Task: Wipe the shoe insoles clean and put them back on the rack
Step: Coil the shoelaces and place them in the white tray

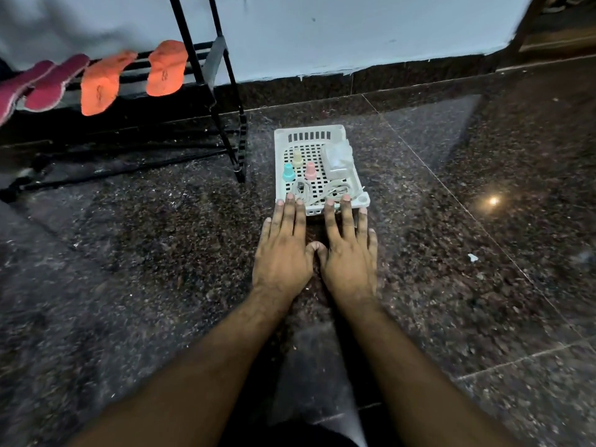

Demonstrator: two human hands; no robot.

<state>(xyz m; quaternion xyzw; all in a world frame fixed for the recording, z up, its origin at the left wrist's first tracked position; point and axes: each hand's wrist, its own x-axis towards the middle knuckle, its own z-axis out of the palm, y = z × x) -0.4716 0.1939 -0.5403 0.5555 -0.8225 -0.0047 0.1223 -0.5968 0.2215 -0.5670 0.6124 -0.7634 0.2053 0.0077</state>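
Two orange insoles (166,69) (102,83) and two maroon insoles (53,83) (22,87) lean side by side on a bar of the black metal shoe rack (206,59) at the upper left. My left hand (283,246) and my right hand (350,250) lie flat, palms down, side by side over the dark speckled floor, thumbs touching. Their straight fingertips reach the near rim of a white perforated plastic basket (309,135). Neither hand holds anything.
The basket holds three small bottles with teal (288,172), yellow (297,158) and pink (310,171) tops, a clear wrapped packet (338,159) and a coil of thin cord. A pale wall with a dark skirting runs behind. A scrap of white litter (472,257) lies on the floor to the right.
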